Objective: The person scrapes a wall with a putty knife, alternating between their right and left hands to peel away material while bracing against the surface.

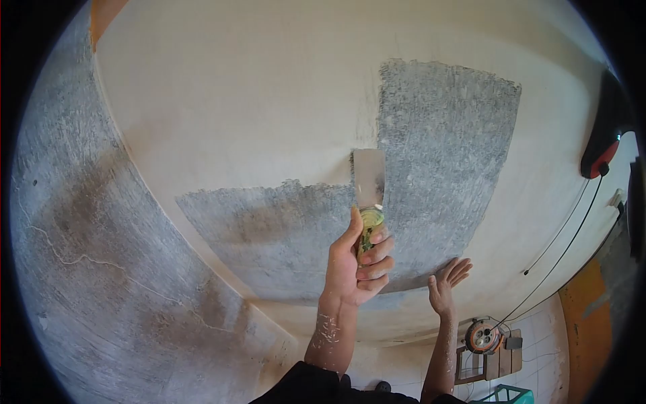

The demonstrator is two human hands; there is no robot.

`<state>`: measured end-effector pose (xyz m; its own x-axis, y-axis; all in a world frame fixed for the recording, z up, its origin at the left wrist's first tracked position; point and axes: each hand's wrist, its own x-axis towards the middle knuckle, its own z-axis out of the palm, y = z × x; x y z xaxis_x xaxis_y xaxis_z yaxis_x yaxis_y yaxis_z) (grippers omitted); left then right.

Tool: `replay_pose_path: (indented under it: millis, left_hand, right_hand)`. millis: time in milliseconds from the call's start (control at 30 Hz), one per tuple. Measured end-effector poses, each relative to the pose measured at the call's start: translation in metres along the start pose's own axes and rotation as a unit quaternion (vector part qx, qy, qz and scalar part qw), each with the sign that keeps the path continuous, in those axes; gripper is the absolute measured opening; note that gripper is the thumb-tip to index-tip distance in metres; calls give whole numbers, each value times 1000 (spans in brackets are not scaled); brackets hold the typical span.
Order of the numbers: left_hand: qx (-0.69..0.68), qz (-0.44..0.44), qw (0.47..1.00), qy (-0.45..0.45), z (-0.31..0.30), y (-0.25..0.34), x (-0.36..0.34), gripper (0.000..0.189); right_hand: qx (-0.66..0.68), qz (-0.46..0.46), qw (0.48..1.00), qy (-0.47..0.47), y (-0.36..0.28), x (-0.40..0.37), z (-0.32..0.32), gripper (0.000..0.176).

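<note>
My left hand [355, 262] grips the green-patterned handle of a putty knife [369, 182], thumb along its left side and fingers curled over it. The knife's flat metal blade points up, its tip at the corner between cream paint and a scraped grey patch [444, 148] on the wall. My right hand [448, 286] lies with fingers stretched out at the lower edge of the grey patch, on the right. White flakes stick to my left forearm.
A grey bare wall [87, 222] with a crack meets the painted wall [235, 101] at left. At right, a black-and-red device [603, 145] trails a cord toward an orange cable reel [483, 335] on a wooden stool [498, 363]. A green plastic stool [511, 394] stands below.
</note>
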<state>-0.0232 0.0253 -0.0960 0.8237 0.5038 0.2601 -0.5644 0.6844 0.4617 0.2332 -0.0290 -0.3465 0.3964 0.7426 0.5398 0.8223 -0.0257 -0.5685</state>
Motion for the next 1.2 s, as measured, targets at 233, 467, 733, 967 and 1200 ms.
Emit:
replay_pose_path:
  millis: [233,467,733,967,1200]
  left_hand:
    - [122,55,990,40,25,28,26,52]
    - [46,32,995,83,-4,-12,-9,52]
    - [131,54,989,31,37,27,31,53]
    - [80,40,994,54,0,-5,2,54]
    - [107,62,992,1,24,25,33,52]
  right_hand:
    - [21,4,1000,2,-12,-3,-5,85]
    - [30,16,999,-1,-18,-4,-14,82]
    - [51,35,998,4,-28,-6,-16,80]
    - [27,53,998,-2,-28,-9,-19,80]
    - [32,60,998,9,-34,-14,-17,79]
